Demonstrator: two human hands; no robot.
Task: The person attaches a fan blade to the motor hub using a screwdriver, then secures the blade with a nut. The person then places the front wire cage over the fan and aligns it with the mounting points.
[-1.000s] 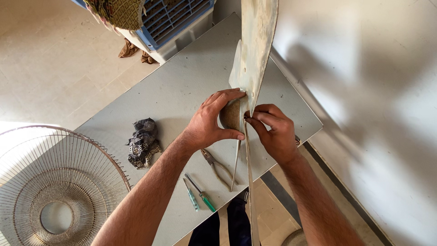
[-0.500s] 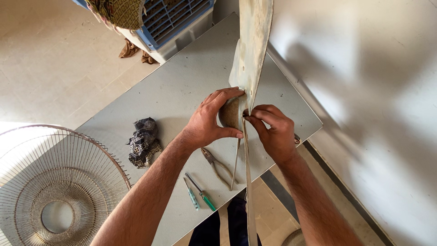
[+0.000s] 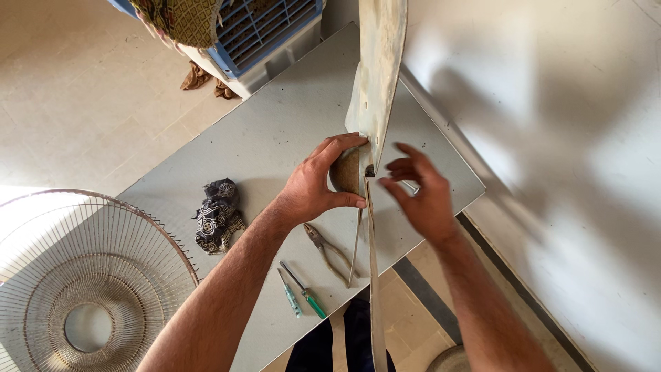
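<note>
Since half a second ago our right hand (image 3: 420, 196) has come off the fan blade hub (image 3: 346, 171) and now hangs just beside it, fingers spread apart and holding nothing. Our left hand (image 3: 318, 184) has stayed where it was: thumb under and fingers over, clamped around the brownish hub at the centre of the fan blade (image 3: 377, 76), which stands on edge over the grey table (image 3: 275, 131). One dusty pale blade rises away from us; another runs down toward our legs. Just below the left wrist lie a pair of pliers (image 3: 329, 253) and two green-handled screwdrivers (image 3: 300, 293), near the table's near edge. Further left sits a crumpled dark patterned cloth (image 3: 217, 215). Off the table, on the floor to the left, rests a round wire fan guard (image 3: 82, 289), and beyond the far end stands a blue air cooler (image 3: 265, 31).
</note>
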